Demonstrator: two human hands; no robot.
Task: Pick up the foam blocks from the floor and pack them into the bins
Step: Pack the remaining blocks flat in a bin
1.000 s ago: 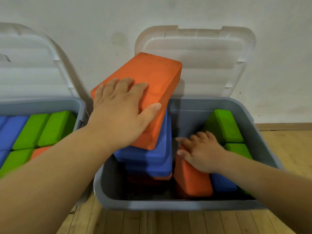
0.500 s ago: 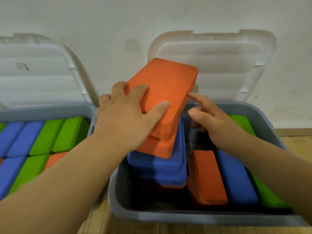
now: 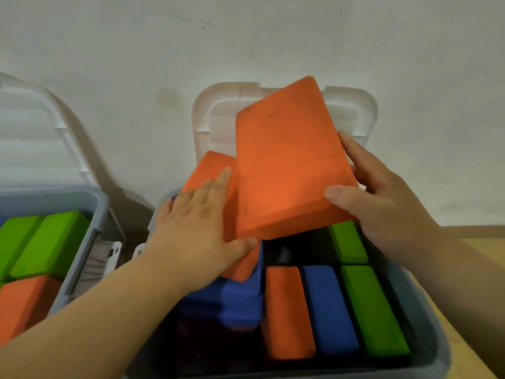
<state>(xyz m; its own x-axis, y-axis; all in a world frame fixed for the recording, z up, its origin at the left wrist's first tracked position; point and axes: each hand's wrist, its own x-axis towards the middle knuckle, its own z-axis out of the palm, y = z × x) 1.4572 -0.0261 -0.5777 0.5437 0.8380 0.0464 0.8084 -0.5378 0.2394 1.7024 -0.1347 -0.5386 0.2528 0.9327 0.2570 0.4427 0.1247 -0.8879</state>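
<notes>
Right hand (image 3: 382, 203) grips the tilted orange block (image 3: 287, 170) at its 3 o'clock edge, fingers mostly hidden behind it, over the 12 o'clock end of the bin (image 3: 426, 324). Left hand (image 3: 199, 228), fingers straight, presses a second block (image 3: 210, 170), half covered, onto the blue stack (image 3: 235, 305) at 9 o'clock.

Right hand (image 3: 388, 203) grips tilted orange block (image 3: 287, 165); left hand (image 3: 196, 231) presses lower block (image 3: 210, 170).

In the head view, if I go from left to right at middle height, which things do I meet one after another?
green blocks → left bin wall → left hand → lifted orange block → right hand, which grips that block.
</notes>
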